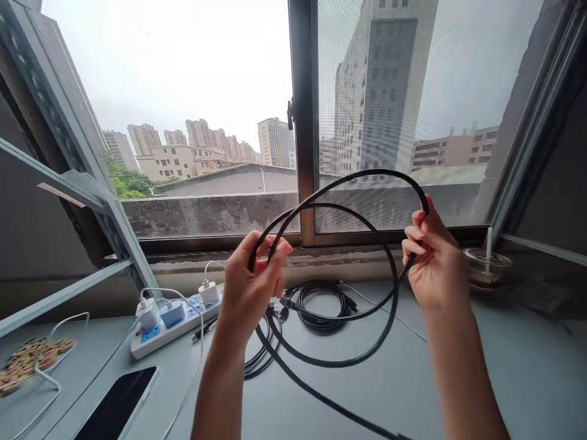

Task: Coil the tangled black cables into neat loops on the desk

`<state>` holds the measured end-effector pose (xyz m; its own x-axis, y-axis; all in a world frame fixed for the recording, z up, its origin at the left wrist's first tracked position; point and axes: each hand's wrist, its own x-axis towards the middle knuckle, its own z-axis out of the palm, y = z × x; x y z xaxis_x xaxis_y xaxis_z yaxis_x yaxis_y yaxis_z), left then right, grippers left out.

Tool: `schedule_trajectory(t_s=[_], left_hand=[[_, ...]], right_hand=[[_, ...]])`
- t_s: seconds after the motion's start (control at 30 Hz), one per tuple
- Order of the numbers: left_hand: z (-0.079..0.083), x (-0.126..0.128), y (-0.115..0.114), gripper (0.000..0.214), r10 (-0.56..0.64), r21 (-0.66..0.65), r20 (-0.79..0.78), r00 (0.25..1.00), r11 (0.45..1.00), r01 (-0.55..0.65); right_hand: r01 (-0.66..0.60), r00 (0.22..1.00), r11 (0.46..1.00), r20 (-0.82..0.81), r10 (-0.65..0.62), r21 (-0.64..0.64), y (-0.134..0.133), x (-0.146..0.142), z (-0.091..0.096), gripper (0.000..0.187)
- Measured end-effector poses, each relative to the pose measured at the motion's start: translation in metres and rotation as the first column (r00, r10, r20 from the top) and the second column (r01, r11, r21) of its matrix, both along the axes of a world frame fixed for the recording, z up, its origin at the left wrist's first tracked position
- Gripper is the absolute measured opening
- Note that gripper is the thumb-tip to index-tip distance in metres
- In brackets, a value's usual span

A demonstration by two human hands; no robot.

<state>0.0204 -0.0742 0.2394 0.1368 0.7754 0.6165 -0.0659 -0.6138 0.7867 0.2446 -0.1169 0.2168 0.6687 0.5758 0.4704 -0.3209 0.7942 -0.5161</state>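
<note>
A thick black cable (337,363) hangs in loose loops in the air between my two hands. My left hand (257,269) is closed round two strands of it at the left side of the loops. On the right, my right hand (426,247) grips the same cable, fingers curled over one strand. From the loops a length runs down to the lower right, toward the bottom edge of the view. Behind the loops, a coiled black cable (321,325) lies on the grey table (367,403). Another thin black coil (263,360) lies partly behind my left forearm.
A white power strip (147,349) with plugged-in chargers stands at the left by the window. In front of it lies a phone (117,403). White charging cords cross the table, and a patterned mat (39,360) sits far left. A lidded cup with a straw (487,263) stands at right.
</note>
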Motion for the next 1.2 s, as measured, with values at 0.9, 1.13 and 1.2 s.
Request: schedule_trajectory(t_s=[0.9,1.13,1.2], left_hand=[[0.020,-0.032,-0.019,0.048,-0.006,-0.180,0.168,0.986,0.983,0.037],[0.014,-0.021,-0.020,0.042,-0.215,-0.147,-0.005,0.977,0.966,0.212],[0.015,-0.023,-0.024,0.036,-0.207,-0.174,-0.121,0.971,0.967,0.184]], right_hand=[[0.289,0.655,0.957,0.736,-0.171,-0.035,-0.031,-0.035,0.006,0.021],[0.591,0.448,0.780,0.722,-0.528,0.205,-0.028,-0.039,0.000,0.014],[0.585,0.518,0.794,0.678,-0.522,0.164,-0.023,-0.038,-0.003,0.010]])
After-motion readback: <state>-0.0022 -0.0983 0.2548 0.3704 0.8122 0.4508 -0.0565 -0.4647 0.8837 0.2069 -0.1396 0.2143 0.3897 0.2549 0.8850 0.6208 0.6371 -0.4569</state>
